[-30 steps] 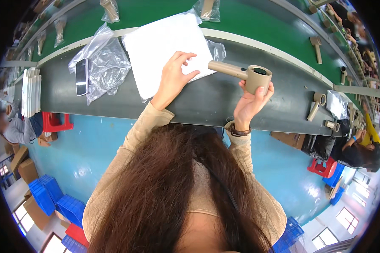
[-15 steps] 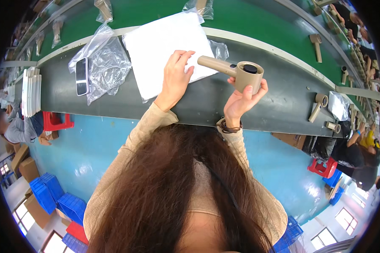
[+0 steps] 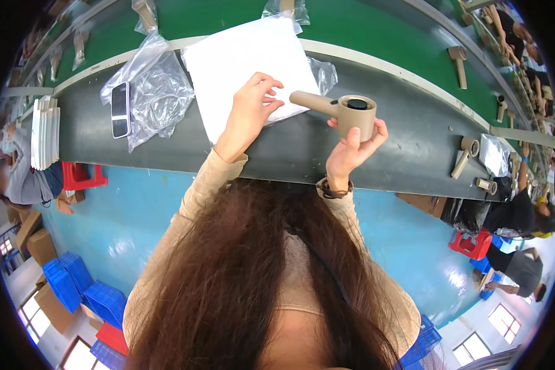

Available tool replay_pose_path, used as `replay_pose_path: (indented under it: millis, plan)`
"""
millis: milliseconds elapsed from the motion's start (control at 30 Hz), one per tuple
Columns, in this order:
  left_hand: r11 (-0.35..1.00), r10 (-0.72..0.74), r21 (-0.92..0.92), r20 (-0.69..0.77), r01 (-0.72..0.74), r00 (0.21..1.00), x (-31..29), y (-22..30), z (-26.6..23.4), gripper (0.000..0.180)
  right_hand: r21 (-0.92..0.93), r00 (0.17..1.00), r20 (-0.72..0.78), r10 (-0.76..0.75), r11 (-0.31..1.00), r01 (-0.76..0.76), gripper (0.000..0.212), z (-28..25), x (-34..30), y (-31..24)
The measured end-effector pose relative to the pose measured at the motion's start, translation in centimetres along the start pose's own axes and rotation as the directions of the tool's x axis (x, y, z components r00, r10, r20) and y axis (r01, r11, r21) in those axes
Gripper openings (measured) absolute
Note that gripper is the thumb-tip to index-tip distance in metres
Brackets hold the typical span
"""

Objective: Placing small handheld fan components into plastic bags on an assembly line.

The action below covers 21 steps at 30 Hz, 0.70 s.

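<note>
Right hand (image 3: 350,145): closed round the barrel end of the dryer (image 3: 339,111), fingers wrapped under the round head — the tan handle points left, toward the other hand.
Left hand (image 3: 251,111): open, fingers lightly curled, fingertips resting on the white sheet (image 3: 246,61) near its near edge.
Dryer: held up just over the bench (image 3: 166,148), above its near edge and beside the sheet's right corner.
Doing it well: I judge the dryer is about to be laid on the sheet; keep the left hand pinning the sheet flat, lower the dryer level and clear of the loose plastic bag (image 3: 154,92) and phone (image 3: 121,110).
Since a second ago: the dryer has swung left and tilted — its handle now reaches closer to the left fingers; the left hand has barely shifted.
</note>
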<state>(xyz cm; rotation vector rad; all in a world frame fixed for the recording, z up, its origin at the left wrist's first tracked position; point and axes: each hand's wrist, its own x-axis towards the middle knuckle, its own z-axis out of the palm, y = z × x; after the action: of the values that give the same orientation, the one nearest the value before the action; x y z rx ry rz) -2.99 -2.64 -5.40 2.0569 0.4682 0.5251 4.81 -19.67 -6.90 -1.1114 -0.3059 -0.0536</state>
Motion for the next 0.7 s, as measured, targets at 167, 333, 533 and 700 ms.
replay_pose_path:
  millis: [167, 333, 533, 700]
  plan:
    - [0.940, 0.109, 0.322, 0.037, -0.115, 0.993, -0.4, 0.3, -0.1, 0.010, 0.009, 0.995, -0.096, -0.008, 1.000, 0.009, 0.049, -1.2, -0.8, -0.7]
    - [0.998, -0.036, -0.062, -0.070, 0.032, 0.997, -0.4, 1.4, 0.6, 0.008, 0.020, 0.997, -0.073, 0.034, 0.999, -0.033, 0.048, 0.1, -1.4, -0.6]
    - [0.990, 0.061, -0.112, -0.172, -0.081, 0.983, -0.5, 1.1, 1.2, 0.009, -0.114, 0.999, 0.001, -0.053, 0.992, 0.053, 0.045, 1.1, -0.8, 0.7]
    - [0.985, 0.068, -0.141, -0.197, -0.097, 0.978, -0.7, 1.3, 2.1, 0.008, 0.088, 0.998, -0.057, 0.011, 0.996, -0.006, 0.048, 1.8, -1.6, 1.1]
